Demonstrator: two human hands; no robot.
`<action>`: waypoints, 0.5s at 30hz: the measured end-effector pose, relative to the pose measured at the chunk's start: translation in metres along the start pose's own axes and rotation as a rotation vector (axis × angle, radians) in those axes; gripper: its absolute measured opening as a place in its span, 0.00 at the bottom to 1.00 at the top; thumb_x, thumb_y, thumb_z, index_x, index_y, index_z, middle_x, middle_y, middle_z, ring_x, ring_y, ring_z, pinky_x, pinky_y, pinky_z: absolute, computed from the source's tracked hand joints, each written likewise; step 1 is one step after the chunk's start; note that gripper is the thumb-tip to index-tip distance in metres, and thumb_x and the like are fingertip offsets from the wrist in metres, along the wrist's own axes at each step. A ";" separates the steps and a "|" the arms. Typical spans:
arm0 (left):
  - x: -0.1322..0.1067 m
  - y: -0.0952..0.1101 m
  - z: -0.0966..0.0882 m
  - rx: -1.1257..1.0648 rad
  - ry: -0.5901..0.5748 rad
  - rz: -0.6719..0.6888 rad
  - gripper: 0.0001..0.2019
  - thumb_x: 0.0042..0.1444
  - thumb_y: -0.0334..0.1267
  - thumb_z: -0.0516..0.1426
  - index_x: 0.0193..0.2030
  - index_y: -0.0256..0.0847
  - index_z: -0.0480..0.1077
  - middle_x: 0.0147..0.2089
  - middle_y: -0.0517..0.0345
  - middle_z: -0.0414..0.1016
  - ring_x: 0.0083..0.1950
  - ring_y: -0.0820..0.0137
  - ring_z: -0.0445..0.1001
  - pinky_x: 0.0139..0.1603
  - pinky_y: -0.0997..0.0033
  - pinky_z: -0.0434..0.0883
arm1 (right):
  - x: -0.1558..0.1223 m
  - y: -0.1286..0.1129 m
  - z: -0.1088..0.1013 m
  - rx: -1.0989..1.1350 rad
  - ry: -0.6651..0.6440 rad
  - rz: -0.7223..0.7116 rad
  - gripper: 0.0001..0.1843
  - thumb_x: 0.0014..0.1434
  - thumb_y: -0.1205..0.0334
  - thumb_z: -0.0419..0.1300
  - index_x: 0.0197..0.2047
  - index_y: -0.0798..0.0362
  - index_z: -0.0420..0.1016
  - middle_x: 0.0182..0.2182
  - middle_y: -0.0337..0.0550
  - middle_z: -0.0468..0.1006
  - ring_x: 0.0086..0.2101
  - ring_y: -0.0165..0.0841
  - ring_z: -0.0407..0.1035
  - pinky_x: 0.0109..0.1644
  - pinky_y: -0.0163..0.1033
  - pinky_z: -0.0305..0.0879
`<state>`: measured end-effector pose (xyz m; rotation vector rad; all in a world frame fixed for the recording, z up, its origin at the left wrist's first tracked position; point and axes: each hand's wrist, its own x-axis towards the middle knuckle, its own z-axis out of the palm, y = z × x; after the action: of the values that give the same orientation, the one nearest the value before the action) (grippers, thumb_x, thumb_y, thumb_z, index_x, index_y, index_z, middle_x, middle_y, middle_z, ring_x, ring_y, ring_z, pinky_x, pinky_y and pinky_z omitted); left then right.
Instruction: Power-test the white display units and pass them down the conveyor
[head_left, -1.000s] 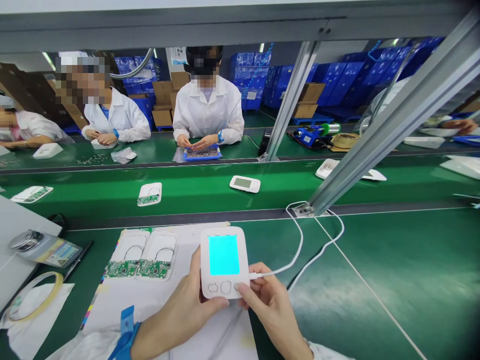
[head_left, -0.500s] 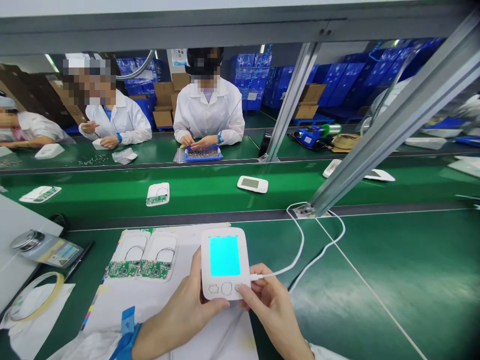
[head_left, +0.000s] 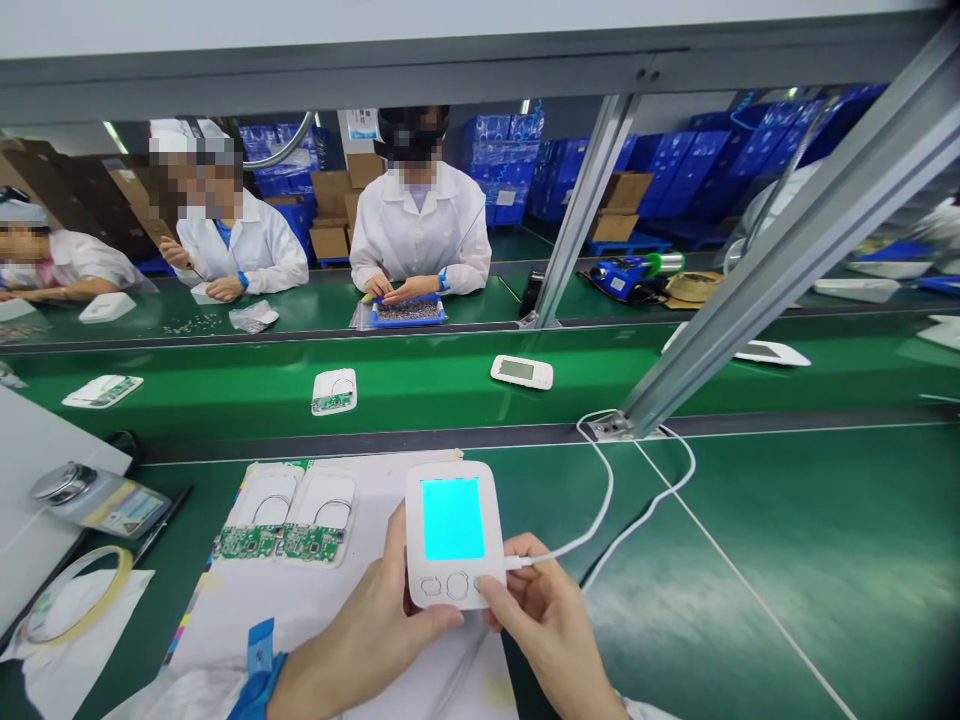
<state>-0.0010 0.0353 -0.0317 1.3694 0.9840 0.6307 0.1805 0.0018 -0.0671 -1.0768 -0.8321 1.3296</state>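
A white handheld electronic device point(head_left: 416, 585) with a lit cyan screen point(head_left: 453, 518) and a row of three buttons is held up over a white sheet point(head_left: 225, 610). My left hand point(head_left: 375, 610) grips its left side, thumb along the lower edge and fingers behind. My right hand point(head_left: 544, 620) closes on its lower right corner, the thumb at the right button. A white cable point(head_left: 555, 550) plugs into the device's right side, beside my right fingers. On the sheet, to the left, lie two open white housings with green circuit boards point(head_left: 244, 541) and dark wires.
Beyond the dark ledge, a green conveyor belt point(head_left: 420, 405) carries an open housing point(head_left: 334, 391) and a device with a grey screen point(head_left: 522, 372). A metal post point(head_left: 720, 290) slants up at right. A tape roll point(head_left: 82, 600) and clear bottle point(head_left: 105, 498) are left. Several co-workers sit opposite.
The pieces on the belt have shifted to the right. Both my hands keep their hold on the device, and its screen stays cyan. The view has moved slightly.
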 end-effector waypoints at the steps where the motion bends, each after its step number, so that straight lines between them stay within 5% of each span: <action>1: 0.000 0.001 0.000 0.004 0.002 0.002 0.42 0.55 0.26 0.61 0.70 0.46 0.43 0.53 0.51 0.80 0.55 0.55 0.78 0.47 0.61 0.75 | 0.000 0.000 0.000 0.004 -0.013 -0.001 0.22 0.53 0.44 0.73 0.34 0.49 0.69 0.25 0.39 0.82 0.24 0.30 0.72 0.26 0.33 0.69; 9: 0.002 0.001 -0.001 0.136 0.141 0.064 0.32 0.63 0.34 0.57 0.69 0.44 0.47 0.55 0.50 0.79 0.52 0.57 0.79 0.52 0.59 0.74 | -0.003 0.001 -0.002 -0.079 -0.097 -0.041 0.20 0.61 0.43 0.67 0.40 0.50 0.70 0.28 0.39 0.79 0.26 0.33 0.74 0.31 0.37 0.70; 15: 0.000 0.004 -0.001 0.160 0.128 0.084 0.28 0.64 0.35 0.56 0.68 0.44 0.49 0.55 0.50 0.79 0.54 0.55 0.79 0.51 0.59 0.75 | -0.004 0.001 -0.003 -0.095 -0.110 -0.029 0.22 0.61 0.40 0.65 0.42 0.50 0.70 0.29 0.39 0.78 0.26 0.33 0.75 0.30 0.37 0.68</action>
<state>-0.0012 0.0360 -0.0282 1.5323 1.1022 0.7222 0.1829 -0.0023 -0.0684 -1.0688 -0.9968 1.3458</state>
